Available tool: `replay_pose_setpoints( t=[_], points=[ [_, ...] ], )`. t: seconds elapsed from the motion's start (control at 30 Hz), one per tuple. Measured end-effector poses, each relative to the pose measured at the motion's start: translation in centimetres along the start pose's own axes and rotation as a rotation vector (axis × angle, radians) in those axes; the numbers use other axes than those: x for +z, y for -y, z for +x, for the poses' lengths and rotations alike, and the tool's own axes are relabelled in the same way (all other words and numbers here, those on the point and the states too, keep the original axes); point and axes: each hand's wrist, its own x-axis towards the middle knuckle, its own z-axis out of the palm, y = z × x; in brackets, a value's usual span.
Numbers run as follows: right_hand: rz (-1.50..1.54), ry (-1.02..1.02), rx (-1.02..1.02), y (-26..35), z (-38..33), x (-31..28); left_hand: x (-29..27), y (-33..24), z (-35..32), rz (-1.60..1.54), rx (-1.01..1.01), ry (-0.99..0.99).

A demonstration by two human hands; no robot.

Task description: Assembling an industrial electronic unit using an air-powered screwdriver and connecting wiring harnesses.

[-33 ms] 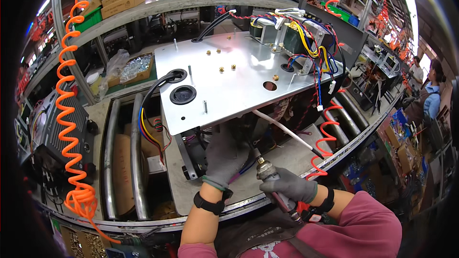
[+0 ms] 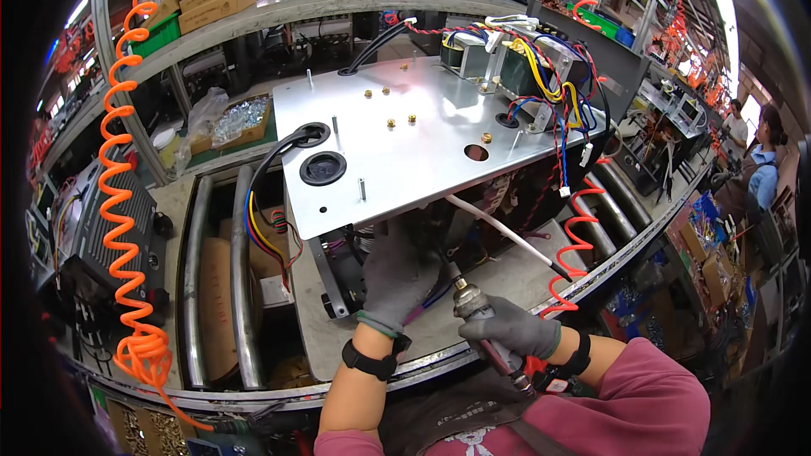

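Note:
My right hand, in a grey glove, is wrapped around a power screwdriver. The tool's brass-coloured nose and bit point up under the front edge of a silver metal plate. My left hand, gloved too, reaches beneath that plate; its fingers are lost in shadow there. The plate carries brass nuts, upright studs and black grommets, with transformers and coloured wires at its right end. A white cable runs out from below the plate, near the screwdriver's tip.
Steel rollers lie left of the unit, and more lie to its right. Orange coiled hoses hang on both sides. A box of small parts stands at the back left. Co-workers are at the far right.

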Motion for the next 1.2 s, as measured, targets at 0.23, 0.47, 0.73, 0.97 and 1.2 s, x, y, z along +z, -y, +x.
replay_pose_setpoints(
  t=[0.23,0.47,0.73,0.97,1.2],
  points=[
    [0.024,0.009,0.026,-0.1,0.0,-0.1,0.2,-0.1,0.0,0.005,-0.052,0.032],
    [0.028,0.019,0.049,0.0,0.0,-0.2,0.4,0.5,0.0,0.011,-0.023,0.018],
    [0.058,0.024,0.052,-0.2,0.2,-0.5,0.5,1.7,-2.1,0.07,0.171,-0.087],
    [0.087,0.08,0.045,0.2,-0.3,-0.4,-3.1,3.2,-7.4,0.197,-0.021,-0.392],
    [0.067,0.061,0.049,-0.3,0.2,-0.3,-3.0,5.1,-8.2,0.073,-0.282,-0.364]
  ],
)
